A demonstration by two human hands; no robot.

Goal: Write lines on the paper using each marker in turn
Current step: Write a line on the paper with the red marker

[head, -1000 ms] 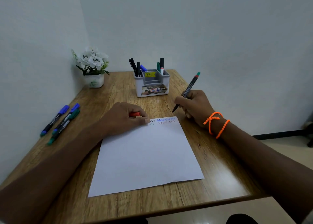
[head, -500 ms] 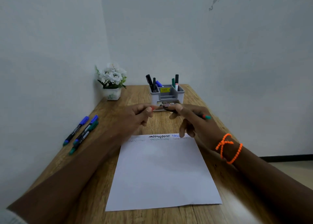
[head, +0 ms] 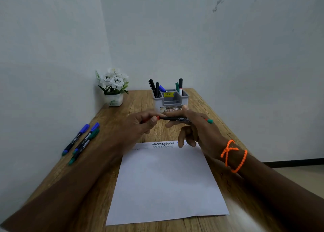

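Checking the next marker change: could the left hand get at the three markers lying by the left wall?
Probably not yet: the path over the table looks free, but the left hand grips a red cap at the marker held by the right hand; markers lie untouched.

**Desk layout**

A sheet of paper (head: 166, 182) lies on the table (head: 206, 112), nearest the person. Behind it, above the table, both hands hold one marker (head: 177, 118) level: the left hand (head: 140, 124) at its left end, the right hand (head: 198, 126) at its right. Further back stands an organiser (head: 171, 101) with markers in it; a flower pot (head: 114, 89) stands to its left. Three markers (head: 81, 141) lie side by side near the table's left edge.
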